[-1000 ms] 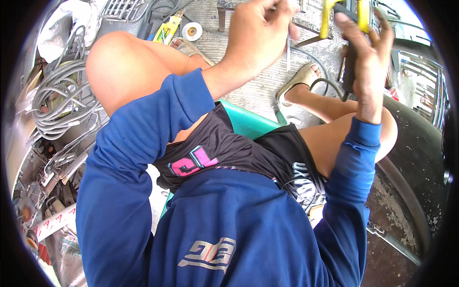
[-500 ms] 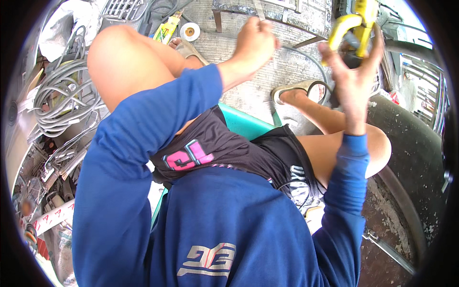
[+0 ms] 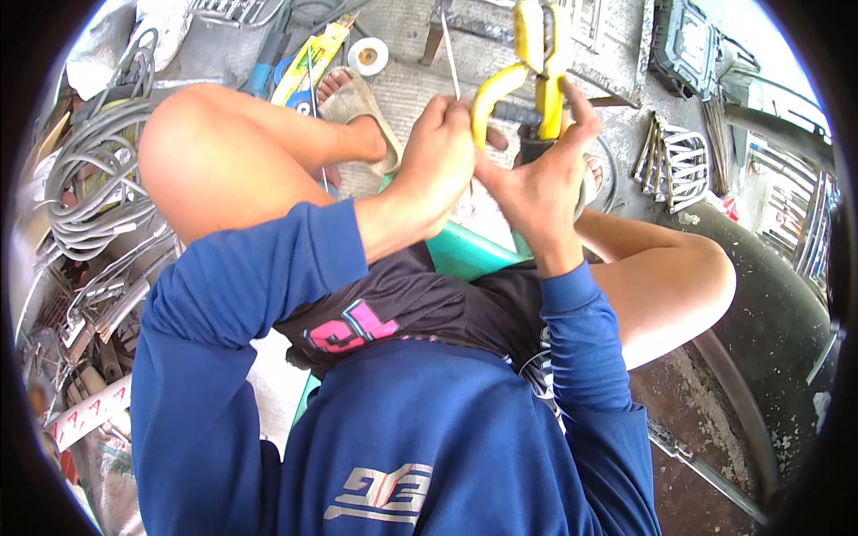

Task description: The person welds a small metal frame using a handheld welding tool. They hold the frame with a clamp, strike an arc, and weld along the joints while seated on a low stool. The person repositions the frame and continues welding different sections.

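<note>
Black curved body (image 3: 769,268), paint chipped: one, to my right, beside my knee.

Table (image 3: 487,22), low, grey, worn: one, ahead of me, metal pieces lying on it.

Cable coil (image 3: 98,174), grey: one, at my left, looped, I judge, to keep its length from straying.

Seat (image 3: 469,250), green: one, beneath me, its front edge showing between my thighs.

Tool case (image 3: 684,45), dark: one, beyond the table's right end.

Packet (image 3: 308,64), yellow: one, near my left foot, apparently placed within reach.

Right hand (image 3: 545,188): fingers wrapped round the black grip, thumb by the lower end of a yellow arm, likely to keep that arm under control.

Left hand (image 3: 438,156): fingers pressed together, pinching a rod just beside the right thumb; probably held close to steady it.

Electrode holder (image 3: 550,89), by its look, yellow: one, upright in my right hand, yellow end pointing away from me.

Disc (image 3: 367,56), white, brown-centred: one, flat on the floor.

Rod (image 3: 450,58), thin, pale: one, rising from my left fingers.
</note>
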The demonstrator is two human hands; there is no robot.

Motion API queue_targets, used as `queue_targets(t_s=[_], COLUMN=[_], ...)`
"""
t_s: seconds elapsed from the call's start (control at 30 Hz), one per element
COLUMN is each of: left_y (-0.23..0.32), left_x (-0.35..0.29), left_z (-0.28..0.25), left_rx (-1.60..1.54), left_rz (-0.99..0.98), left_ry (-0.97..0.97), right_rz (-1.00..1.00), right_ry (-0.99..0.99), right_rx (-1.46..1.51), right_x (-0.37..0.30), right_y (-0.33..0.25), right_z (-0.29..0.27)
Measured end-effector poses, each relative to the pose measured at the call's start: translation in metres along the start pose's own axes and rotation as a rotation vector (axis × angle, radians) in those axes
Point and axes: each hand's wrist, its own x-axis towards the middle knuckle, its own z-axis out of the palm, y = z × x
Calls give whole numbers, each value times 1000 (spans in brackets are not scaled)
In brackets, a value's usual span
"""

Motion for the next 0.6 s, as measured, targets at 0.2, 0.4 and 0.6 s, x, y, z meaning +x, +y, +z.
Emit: queue_targets(t_s=[0.2, 0.4, 0.6], left_y=[-11, -19, -27], left_x=[6, 2, 9], left_z=[1, 2, -2], left_rx=[37, 4, 35], left_rz=[35, 12, 108], left_ry=[34, 53, 72], right_rz=[-51, 16, -107], right_ry=[-17, -46, 24], right_rx=[-61, 14, -116], right_x=[-1, -8, -4], right_y=[7, 7, 11], right_z=[-2, -2, 1])
